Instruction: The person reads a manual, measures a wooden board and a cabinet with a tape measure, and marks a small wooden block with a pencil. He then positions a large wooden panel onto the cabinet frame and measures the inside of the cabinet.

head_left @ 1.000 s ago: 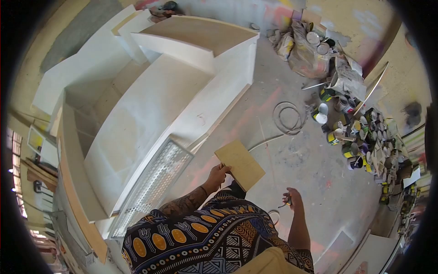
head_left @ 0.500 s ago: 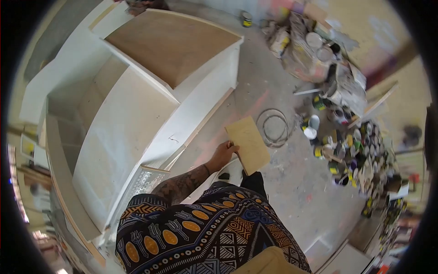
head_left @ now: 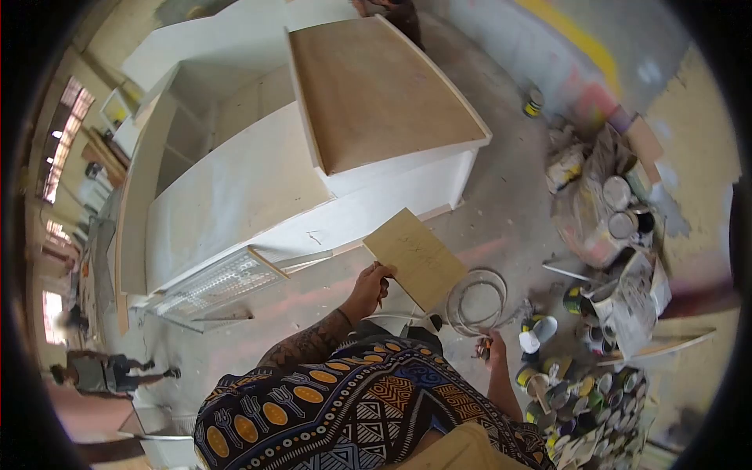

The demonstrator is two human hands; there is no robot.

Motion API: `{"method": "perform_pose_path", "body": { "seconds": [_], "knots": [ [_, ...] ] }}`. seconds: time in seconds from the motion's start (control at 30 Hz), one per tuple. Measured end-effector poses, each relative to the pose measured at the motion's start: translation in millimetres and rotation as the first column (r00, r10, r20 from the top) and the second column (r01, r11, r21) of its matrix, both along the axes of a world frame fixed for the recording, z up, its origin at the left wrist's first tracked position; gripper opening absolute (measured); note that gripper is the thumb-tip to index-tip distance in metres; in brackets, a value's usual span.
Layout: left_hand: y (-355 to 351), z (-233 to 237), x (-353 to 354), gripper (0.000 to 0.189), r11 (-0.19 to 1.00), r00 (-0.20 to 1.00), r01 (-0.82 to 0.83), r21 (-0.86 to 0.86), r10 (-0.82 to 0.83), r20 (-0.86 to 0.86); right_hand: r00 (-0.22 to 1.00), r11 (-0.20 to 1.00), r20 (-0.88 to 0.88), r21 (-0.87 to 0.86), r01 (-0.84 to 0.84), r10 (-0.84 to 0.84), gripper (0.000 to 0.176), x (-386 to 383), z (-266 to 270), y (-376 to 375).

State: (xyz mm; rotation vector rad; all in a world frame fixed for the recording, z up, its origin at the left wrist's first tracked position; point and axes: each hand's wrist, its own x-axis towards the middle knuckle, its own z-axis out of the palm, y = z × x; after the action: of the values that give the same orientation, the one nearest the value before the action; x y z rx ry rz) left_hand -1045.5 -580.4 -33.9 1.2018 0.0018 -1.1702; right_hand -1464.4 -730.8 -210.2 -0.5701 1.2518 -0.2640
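My left hand [head_left: 370,287] grips the near-left edge of a thin, square wooden board [head_left: 415,259], which is held tilted above the grey floor. Faint pencil-like marks show on the board's face. At the right of my body, my right hand [head_left: 493,350] is closed around a small object too small to make out. Just beyond my right hand a coil of hose or cable [head_left: 478,301] lies on the floor.
A large white cabinet [head_left: 384,188] with a brown top [head_left: 380,90] stands ahead and left. Paint cans [head_left: 583,392] and a plastic-covered heap [head_left: 591,204] line the right side. A person [head_left: 110,373] is at the far left, another [head_left: 401,19] behind the cabinet.
The view has swung left. The board has turned in my left hand, showing its marked face. My right hand has come into view at the right, and so has a person at the far left.
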Motion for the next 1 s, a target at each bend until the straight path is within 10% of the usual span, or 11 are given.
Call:
{"method": "perform_pose_path", "body": {
  "seconds": [0.13, 0.33, 0.47, 0.77, 0.83, 1.0],
  "knots": [
    [12, 3, -7, 0.011, 0.997, 0.998, -0.067, 0.035, 0.067, 0.000, 0.937, 0.993, 0.330, -0.057, -0.099, 0.113, 0.083, 91, 42, -23],
    [75, -6, -8, 0.014, 0.988, 0.990, -0.136, 0.073, 0.133, 0.045, 0.757, 0.984, 0.639, -0.002, -0.178, 0.139, 0.070, 186, 72, 59],
    [157, -21, 2, 0.014, 0.988, 0.987, -0.138, 0.063, 0.133, 0.089, 0.720, 0.895, 0.538, -0.180, -0.409, 0.437, 0.040, 221, 91, 110],
    [419, -6, 20, 0.029, 0.912, 0.891, -0.405, -0.061, 0.409, 0.198, 0.519, 0.617, 0.341, -0.516, -0.594, 0.784, 0.034, 331, 61, 304],
    [472, 0, 20, 0.035, 0.883, 0.863, -0.468, -0.046, 0.467, 0.191, 0.579, 0.780, 0.642, -0.047, -0.625, 0.503, 0.030, 369, 106, 351],
    [588, -41, 27, 0.040, 0.791, 0.796, -0.600, 0.118, 0.576, 0.184, 0.595, 0.781, 0.648, 0.000, -0.624, 0.476, 0.025, 452, 101, 417]
  ]
}}
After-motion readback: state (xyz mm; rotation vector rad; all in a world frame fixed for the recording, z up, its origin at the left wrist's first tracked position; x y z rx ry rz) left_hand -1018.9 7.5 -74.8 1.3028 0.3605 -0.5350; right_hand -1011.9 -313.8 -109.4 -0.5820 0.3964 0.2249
